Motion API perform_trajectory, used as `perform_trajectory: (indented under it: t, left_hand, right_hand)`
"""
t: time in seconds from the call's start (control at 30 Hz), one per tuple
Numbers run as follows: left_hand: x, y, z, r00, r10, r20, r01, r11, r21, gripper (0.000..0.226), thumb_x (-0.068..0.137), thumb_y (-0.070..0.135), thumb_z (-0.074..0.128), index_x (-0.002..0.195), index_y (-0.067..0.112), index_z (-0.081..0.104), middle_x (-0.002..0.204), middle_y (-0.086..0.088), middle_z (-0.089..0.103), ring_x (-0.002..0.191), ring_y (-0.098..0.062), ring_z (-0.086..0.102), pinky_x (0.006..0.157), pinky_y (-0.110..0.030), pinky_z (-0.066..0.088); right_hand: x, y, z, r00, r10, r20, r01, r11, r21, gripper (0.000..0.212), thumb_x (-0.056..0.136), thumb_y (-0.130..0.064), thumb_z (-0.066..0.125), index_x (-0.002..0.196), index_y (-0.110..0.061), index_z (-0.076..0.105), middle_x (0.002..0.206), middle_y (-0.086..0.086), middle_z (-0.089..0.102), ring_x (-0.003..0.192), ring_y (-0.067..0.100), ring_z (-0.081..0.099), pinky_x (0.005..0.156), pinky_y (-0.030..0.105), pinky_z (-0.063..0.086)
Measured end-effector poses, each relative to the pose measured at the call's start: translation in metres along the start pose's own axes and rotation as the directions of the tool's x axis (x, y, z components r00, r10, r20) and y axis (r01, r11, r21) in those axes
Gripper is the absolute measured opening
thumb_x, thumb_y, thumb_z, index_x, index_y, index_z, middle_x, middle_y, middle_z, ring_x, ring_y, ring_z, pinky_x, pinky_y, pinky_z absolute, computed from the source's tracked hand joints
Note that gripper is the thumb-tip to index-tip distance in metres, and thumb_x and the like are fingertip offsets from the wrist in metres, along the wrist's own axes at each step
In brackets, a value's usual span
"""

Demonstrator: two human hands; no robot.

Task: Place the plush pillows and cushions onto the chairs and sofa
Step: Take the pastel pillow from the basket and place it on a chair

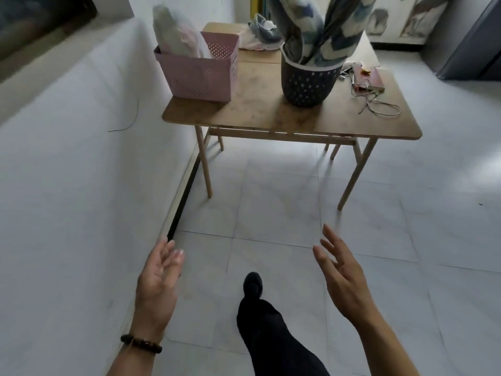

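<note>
The floor [379, 240] is laid with large pale grey tiles with thin dark joints, and a plain white wall [81, 158] runs along the left side, with the corner of a dark framed panel [40, 23] high on it. Against that wall stands a light brown wooden table [271, 118] with thin tapered legs. On its left end sits a pink perforated plastic basket [200, 74], and a pale, soft plush pillow [173, 33] stands upright in it. Near the middle stands a round dark grey perforated basket [309, 82] holding tall cushions in blue, grey and white patterned cloth [311, 28], which rise well above its rim. To the right of it lie a flat pink item [371, 77] and a tangle of thin grey cables [379, 104]; a crumpled grey and white cloth [263, 31] lies at the far edge. Behind the table a wall covering printed with animal figures [417, 20] shows, and a dark grey panel [474, 44] stands at the right. The left hand [157, 280], with a dark beaded bracelet [141, 343] on its wrist, and the right hand [343, 275] are both raised over the floor, well short of the table, fingers loosely spread and grasping nothing. Between them a leg in black cloth [271, 335] steps forward.
</note>
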State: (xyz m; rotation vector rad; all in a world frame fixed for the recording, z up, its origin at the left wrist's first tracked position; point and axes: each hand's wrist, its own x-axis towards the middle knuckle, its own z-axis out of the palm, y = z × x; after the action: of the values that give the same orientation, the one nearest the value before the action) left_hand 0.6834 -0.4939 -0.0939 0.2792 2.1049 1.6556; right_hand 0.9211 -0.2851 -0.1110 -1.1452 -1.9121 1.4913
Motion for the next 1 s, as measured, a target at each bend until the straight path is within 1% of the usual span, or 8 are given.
perform_trajectory:
  t: [0.2, 0.33, 0.43, 0.57, 0.67, 0.83, 0.9, 1.0]
  left_hand:
    - [0.164, 0.051, 0.014, 0.998, -0.014, 0.063, 0.009, 0.997, 0.075, 0.053, 0.098, 0.022, 0.062, 0.148, 0.016, 0.044, 0.137, 0.003, 0.058, 0.129, -0.012, 0.055, 0.111, -0.046, 0.045]
    - [0.261, 0.110, 0.010, 0.995, 0.081, 0.052, -0.088, 0.986, 0.143, 0.070, 0.086, 0.046, 0.061, 0.148, 0.020, 0.044, 0.137, 0.010, 0.058, 0.126, -0.004, 0.055, 0.111, -0.048, 0.045]
    - [0.322, 0.130, 0.006, 0.995, 0.098, 0.032, -0.102, 0.985, 0.142, 0.070, 0.087, 0.048, 0.059, 0.149, 0.023, 0.042, 0.142, 0.010, 0.054, 0.129, -0.005, 0.053, 0.110, -0.048, 0.046]
    - [0.412, 0.126, 0.007, 0.999, 0.038, 0.017, -0.040, 0.990, 0.134, 0.068, 0.090, 0.052, 0.064, 0.149, 0.028, 0.041, 0.137, 0.018, 0.055, 0.128, -0.002, 0.053, 0.111, -0.049, 0.044]
    - [0.495, 0.122, 0.009, 0.999, -0.027, 0.037, 0.021, 0.989, 0.150, 0.079, 0.078, 0.061, 0.059, 0.148, 0.030, 0.043, 0.133, 0.023, 0.056, 0.127, -0.002, 0.054, 0.112, -0.049, 0.044]
    - [0.638, 0.168, 0.021, 0.991, 0.063, 0.120, -0.085, 0.978, 0.189, 0.054, 0.100, 0.029, 0.058, 0.151, 0.023, 0.040, 0.145, 0.007, 0.051, 0.129, -0.011, 0.052, 0.109, -0.038, 0.044]
    - [0.693, 0.197, 0.031, 0.983, 0.120, 0.141, -0.147, 0.969, 0.198, 0.052, 0.100, 0.021, 0.057, 0.150, 0.020, 0.041, 0.142, 0.007, 0.051, 0.128, -0.011, 0.052, 0.103, -0.027, 0.042]
    - [0.766, 0.235, 0.053, 0.969, 0.189, 0.162, -0.218, 0.958, 0.187, 0.053, 0.101, 0.021, 0.058, 0.150, 0.017, 0.040, 0.143, 0.006, 0.050, 0.130, -0.012, 0.050, 0.108, -0.029, 0.041]
  right_hand:
    - [0.154, -0.039, 0.050, 0.997, 0.060, -0.051, -0.059, 0.998, 0.013, 0.065, 0.091, -0.049, 0.054, 0.153, -0.033, 0.042, 0.154, -0.004, 0.050, 0.126, -0.001, 0.054, 0.099, 0.021, 0.043]
    - [0.251, -0.089, 0.075, 1.000, 0.016, -0.026, -0.017, 0.998, -0.062, 0.064, 0.095, -0.044, 0.053, 0.156, -0.028, 0.040, 0.156, -0.007, 0.046, 0.132, 0.005, 0.050, 0.091, 0.010, 0.040]
    - [0.313, -0.121, 0.096, 1.000, 0.000, -0.013, -0.001, 0.997, -0.079, 0.061, 0.097, -0.039, 0.055, 0.155, -0.028, 0.040, 0.155, -0.007, 0.048, 0.132, 0.007, 0.052, 0.096, 0.017, 0.044]
    - [0.396, -0.140, 0.133, 0.999, 0.029, -0.027, -0.031, 0.995, -0.098, 0.068, 0.090, -0.046, 0.054, 0.154, -0.029, 0.040, 0.154, -0.008, 0.048, 0.132, 0.009, 0.053, 0.100, 0.027, 0.046]
    - [0.462, -0.144, 0.166, 0.994, 0.073, -0.086, -0.083, 0.989, -0.124, 0.063, 0.094, -0.044, 0.057, 0.153, -0.031, 0.041, 0.154, -0.004, 0.049, 0.128, 0.010, 0.053, 0.098, 0.029, 0.047]
    - [0.575, -0.193, 0.205, 0.992, 0.077, -0.103, -0.096, 0.975, -0.199, 0.061, 0.098, -0.039, 0.060, 0.155, -0.031, 0.041, 0.151, -0.005, 0.051, 0.128, 0.010, 0.053, 0.090, 0.019, 0.045]
    - [0.620, -0.220, 0.217, 0.993, 0.047, -0.109, -0.067, 0.980, -0.186, 0.062, 0.098, -0.037, 0.061, 0.156, -0.029, 0.040, 0.153, -0.003, 0.051, 0.132, 0.011, 0.053, 0.094, 0.025, 0.049]
    - [0.684, -0.248, 0.237, 0.995, -0.005, -0.103, -0.012, 0.987, -0.158, 0.062, 0.098, -0.034, 0.062, 0.156, -0.025, 0.040, 0.154, -0.002, 0.049, 0.136, 0.012, 0.052, 0.103, 0.033, 0.051]
